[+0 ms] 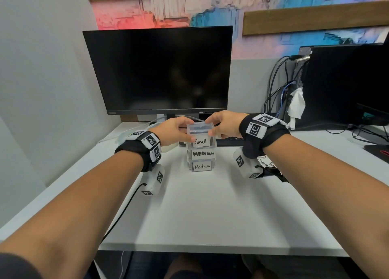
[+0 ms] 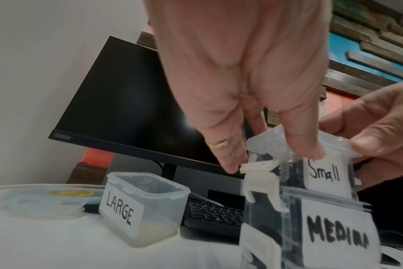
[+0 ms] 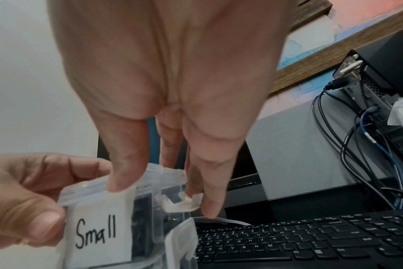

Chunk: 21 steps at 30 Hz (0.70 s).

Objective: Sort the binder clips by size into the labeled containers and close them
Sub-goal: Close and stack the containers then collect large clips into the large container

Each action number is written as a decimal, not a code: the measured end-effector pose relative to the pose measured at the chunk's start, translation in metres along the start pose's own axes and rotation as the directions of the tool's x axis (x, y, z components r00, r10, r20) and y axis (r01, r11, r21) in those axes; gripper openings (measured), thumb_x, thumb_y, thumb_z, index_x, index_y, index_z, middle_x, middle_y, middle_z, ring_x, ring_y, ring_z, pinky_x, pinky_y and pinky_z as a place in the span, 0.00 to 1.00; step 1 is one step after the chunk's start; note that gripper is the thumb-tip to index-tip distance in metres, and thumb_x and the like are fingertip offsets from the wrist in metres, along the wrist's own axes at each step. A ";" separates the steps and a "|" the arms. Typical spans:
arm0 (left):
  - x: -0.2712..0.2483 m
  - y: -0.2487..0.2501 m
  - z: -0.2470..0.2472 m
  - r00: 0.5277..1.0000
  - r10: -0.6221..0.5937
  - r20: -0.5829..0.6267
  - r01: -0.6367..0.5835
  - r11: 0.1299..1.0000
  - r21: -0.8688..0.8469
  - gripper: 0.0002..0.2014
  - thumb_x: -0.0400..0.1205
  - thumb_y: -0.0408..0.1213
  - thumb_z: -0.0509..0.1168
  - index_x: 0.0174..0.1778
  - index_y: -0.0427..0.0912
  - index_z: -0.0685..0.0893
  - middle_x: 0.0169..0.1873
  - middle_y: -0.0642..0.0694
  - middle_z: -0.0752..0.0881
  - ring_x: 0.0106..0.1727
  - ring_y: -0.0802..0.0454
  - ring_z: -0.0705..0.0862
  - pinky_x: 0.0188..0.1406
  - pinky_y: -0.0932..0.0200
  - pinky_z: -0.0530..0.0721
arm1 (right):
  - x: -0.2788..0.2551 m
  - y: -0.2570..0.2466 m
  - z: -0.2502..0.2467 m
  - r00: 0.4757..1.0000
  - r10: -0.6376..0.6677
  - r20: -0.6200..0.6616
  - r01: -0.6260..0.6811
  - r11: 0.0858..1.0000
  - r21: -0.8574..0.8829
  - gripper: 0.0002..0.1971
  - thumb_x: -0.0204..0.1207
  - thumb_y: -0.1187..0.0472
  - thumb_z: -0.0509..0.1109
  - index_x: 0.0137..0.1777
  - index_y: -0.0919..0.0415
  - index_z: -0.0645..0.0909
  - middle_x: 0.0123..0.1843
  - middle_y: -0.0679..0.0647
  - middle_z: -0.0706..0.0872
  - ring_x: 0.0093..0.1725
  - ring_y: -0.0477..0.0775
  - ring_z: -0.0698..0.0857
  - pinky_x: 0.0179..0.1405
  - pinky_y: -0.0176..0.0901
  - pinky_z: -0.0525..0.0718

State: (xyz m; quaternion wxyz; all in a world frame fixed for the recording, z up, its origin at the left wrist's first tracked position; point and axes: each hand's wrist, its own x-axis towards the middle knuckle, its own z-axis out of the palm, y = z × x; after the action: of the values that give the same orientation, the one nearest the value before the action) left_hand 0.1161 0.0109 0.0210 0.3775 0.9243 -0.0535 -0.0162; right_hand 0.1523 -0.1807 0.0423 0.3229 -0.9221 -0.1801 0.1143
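Head view: on white bench (image 1: 210,211), stack of three clear containers, "Small" container (image 1: 201,136) on top of two marked medium (image 1: 202,160). Left hand (image 1: 171,131) and right hand (image 1: 226,124) both grasping its lid (image 1: 200,126) from the two sides, fingertips at side latches. Left wrist view: open "LARGE" container (image 2: 147,207) just beside, before monitor (image 1: 157,70).

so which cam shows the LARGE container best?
Left wrist: the LARGE container sits lidless on the desk, label readable. Head view only gives a sliver behind the left hand. Right wrist doesn't show it.
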 end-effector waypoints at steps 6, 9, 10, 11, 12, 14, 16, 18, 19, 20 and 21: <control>-0.003 -0.001 0.001 1.000 0.014 0.006 -0.014 0.999 -0.029 0.30 0.76 0.35 0.74 0.74 0.45 0.72 0.62 0.53 0.80 0.61 0.55 0.81 0.44 0.71 0.81 | -0.002 0.000 0.001 1.000 -0.007 -0.004 0.007 1.000 -0.030 0.24 0.75 0.61 0.75 0.71 0.53 0.75 0.65 0.55 0.81 0.61 0.57 0.82 0.61 0.52 0.86; -0.003 -0.002 0.000 1.000 -0.014 0.004 0.014 0.995 -0.096 0.25 0.80 0.42 0.69 0.74 0.47 0.74 0.66 0.47 0.81 0.67 0.49 0.80 0.67 0.52 0.80 | -0.004 -0.002 0.001 1.000 -0.013 0.004 0.013 0.999 -0.031 0.21 0.75 0.61 0.74 0.68 0.52 0.77 0.63 0.56 0.82 0.61 0.58 0.82 0.61 0.53 0.85; -0.003 -0.001 0.000 1.000 -0.023 0.004 0.024 0.994 -0.104 0.24 0.82 0.43 0.67 0.75 0.48 0.74 0.67 0.46 0.80 0.68 0.47 0.79 0.70 0.50 0.78 | -0.004 -0.002 0.001 1.000 -0.012 0.005 0.012 1.000 -0.021 0.20 0.76 0.61 0.73 0.68 0.52 0.78 0.63 0.56 0.82 0.61 0.58 0.82 0.62 0.53 0.85; -0.003 0.000 -0.001 1.000 -0.031 0.005 0.031 0.994 -0.103 0.23 0.83 0.44 0.65 0.75 0.48 0.74 0.67 0.46 0.81 0.68 0.46 0.79 0.70 0.49 0.78 | -0.004 -0.003 0.001 1.000 -0.008 0.003 0.008 1.000 -0.003 0.18 0.77 0.60 0.73 0.66 0.52 0.79 0.63 0.56 0.83 0.61 0.58 0.82 0.62 0.53 0.85; -0.003 0.000 -0.001 0.999 -0.036 0.008 0.037 0.994 -0.099 0.23 0.83 0.47 0.64 0.75 0.50 0.75 0.66 0.46 0.82 0.68 0.46 0.79 0.70 0.50 0.78 | -0.004 -0.003 0.001 1.000 -0.001 -0.003 0.001 1.000 0.025 0.16 0.78 0.59 0.71 0.65 0.52 0.81 0.63 0.56 0.83 0.62 0.57 0.82 0.63 0.53 0.84; -0.004 0.002 -0.002 0.999 -0.042 0.015 0.043 0.998 -0.047 0.23 0.83 0.52 0.62 0.75 0.53 0.75 0.67 0.49 0.81 0.68 0.48 0.78 0.70 0.49 0.78 | -0.006 -0.004 0.001 1.000 0.019 -0.018 -0.018 0.997 0.071 0.12 0.81 0.57 0.68 0.63 0.52 0.82 0.63 0.56 0.84 0.64 0.57 0.81 0.64 0.54 0.84; -0.004 0.002 -0.004 0.999 -0.033 0.003 0.033 0.997 0.064 0.24 0.82 0.54 0.63 0.74 0.56 0.75 0.68 0.50 0.80 0.68 0.50 0.78 0.71 0.46 0.76 | -0.006 -0.004 0.002 0.999 0.036 -0.023 -0.035 0.996 0.082 0.13 0.82 0.58 0.65 0.65 0.52 0.81 0.65 0.56 0.82 0.66 0.58 0.79 0.63 0.55 0.84; -0.004 0.005 -0.005 1.000 -0.026 -0.003 0.026 0.988 0.154 0.24 0.81 0.54 0.63 0.74 0.56 0.74 0.69 0.50 0.80 0.69 0.50 0.77 0.73 0.46 0.74 | -0.006 -0.004 0.002 0.998 0.058 -0.024 -0.056 0.995 0.088 0.13 0.82 0.59 0.66 0.66 0.53 0.80 0.67 0.56 0.81 0.68 0.59 0.77 0.61 0.56 0.85; -0.005 0.007 -0.006 1.000 -0.022 0.000 0.021 0.983 0.182 0.24 0.82 0.53 0.63 0.74 0.55 0.74 0.71 0.50 0.78 0.71 0.50 0.76 0.74 0.47 0.73 | -0.006 -0.005 0.002 0.997 0.075 -0.030 -0.072 0.993 0.098 0.14 0.82 0.59 0.66 0.66 0.53 0.78 0.67 0.56 0.79 0.68 0.60 0.77 0.61 0.57 0.85; -0.005 0.009 -0.006 1.000 -0.016 0.003 0.015 0.980 0.201 0.24 0.82 0.52 0.63 0.75 0.54 0.74 0.73 0.50 0.76 0.72 0.50 0.75 0.74 0.49 0.72 | -0.006 -0.004 0.002 0.995 0.098 -0.036 -0.093 0.989 0.113 0.16 0.81 0.59 0.67 0.68 0.54 0.76 0.68 0.57 0.78 0.69 0.61 0.77 0.61 0.59 0.84; -0.005 0.012 -0.006 1.000 -0.011 0.007 0.009 0.976 0.218 0.23 0.83 0.51 0.63 0.75 0.53 0.73 0.74 0.49 0.75 0.73 0.50 0.75 0.74 0.50 0.71 | -0.006 -0.005 0.002 0.991 0.125 -0.040 -0.119 0.984 0.134 0.18 0.81 0.59 0.67 0.71 0.55 0.74 0.69 0.58 0.77 0.69 0.61 0.77 0.63 0.61 0.83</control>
State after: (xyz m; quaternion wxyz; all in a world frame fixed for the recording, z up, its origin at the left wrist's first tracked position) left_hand 0.1103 0.0072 0.0329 0.2734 0.9604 -0.0518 -0.0159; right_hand 0.1451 -0.1784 0.0442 0.3795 -0.9106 -0.1075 0.1233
